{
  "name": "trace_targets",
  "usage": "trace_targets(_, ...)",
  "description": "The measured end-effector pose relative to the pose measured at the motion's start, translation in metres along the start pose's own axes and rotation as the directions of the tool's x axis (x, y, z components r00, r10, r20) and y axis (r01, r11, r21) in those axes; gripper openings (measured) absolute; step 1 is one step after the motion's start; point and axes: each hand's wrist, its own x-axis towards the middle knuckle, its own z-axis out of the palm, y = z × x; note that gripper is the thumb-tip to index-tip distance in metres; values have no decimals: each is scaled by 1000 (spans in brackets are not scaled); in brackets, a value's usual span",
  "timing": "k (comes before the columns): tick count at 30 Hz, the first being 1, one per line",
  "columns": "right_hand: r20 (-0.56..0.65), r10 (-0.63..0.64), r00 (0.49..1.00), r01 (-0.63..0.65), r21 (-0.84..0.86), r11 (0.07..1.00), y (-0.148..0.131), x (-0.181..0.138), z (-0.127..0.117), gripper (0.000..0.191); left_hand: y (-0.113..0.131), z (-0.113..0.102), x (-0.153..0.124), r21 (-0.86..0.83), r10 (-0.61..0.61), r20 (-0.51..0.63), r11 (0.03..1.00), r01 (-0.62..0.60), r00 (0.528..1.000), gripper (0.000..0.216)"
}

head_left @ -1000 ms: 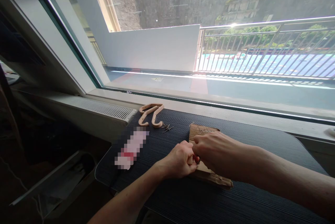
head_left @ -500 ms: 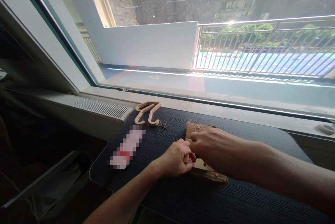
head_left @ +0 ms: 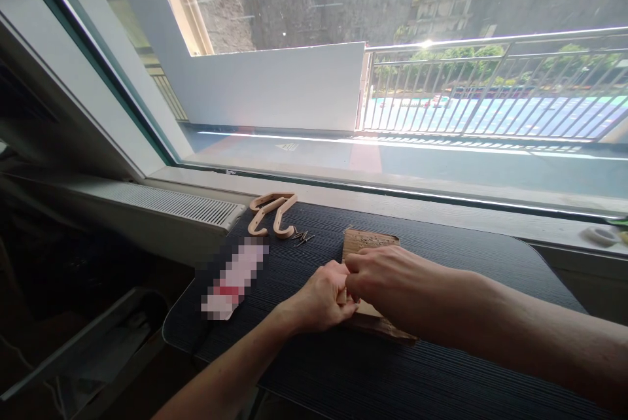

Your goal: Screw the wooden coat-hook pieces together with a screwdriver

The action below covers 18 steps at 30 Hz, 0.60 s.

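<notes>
My left hand (head_left: 324, 296) is closed around the edge of a pale wooden piece (head_left: 369, 310), its fingertips curled at the near left side. Over the same piece, my right hand (head_left: 375, 276) is closed in a pinch, close against the left fingers. What sits between the right fingertips is hidden by the hand. The wooden piece lies on a sheet of brown cardboard (head_left: 360, 240) with torn edges. Small bits are scattered on the cardboard's far end, too fine to name.
On the dark table (head_left: 466, 374) stand two bent wooden hooks (head_left: 282, 217) beside several loose screws (head_left: 303, 237). A blurred pinkish packet (head_left: 243, 273) lies at the left. Behind the table run a window sill (head_left: 333, 201) and a white radiator grille (head_left: 181, 201).
The view has shifted slightly, so everything sits a little further left. My right hand has turned over the wooden piece, covering a dark hole that showed before. My left hand keeps its grip.
</notes>
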Motion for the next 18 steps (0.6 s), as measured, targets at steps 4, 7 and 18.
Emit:
trace_targets(4, -33, 30, 999, -32, -55, 998, 7, 4, 11, 12, 0, 1, 0, -4, -15, 0, 1000, 15, 1000, 5)
trace_targets(7, -27, 36, 999, -37, -54, 998, 12, 4, 11, 14, 0, 2, 1, 9, -5, -9, 1000, 5, 1000, 4)
trace_targets(18, -37, -12, 999, 9, -100, 995, 14, 10, 10, 12, -3, 3, 2, 11, 32, -29, 999, -32, 999, 2)
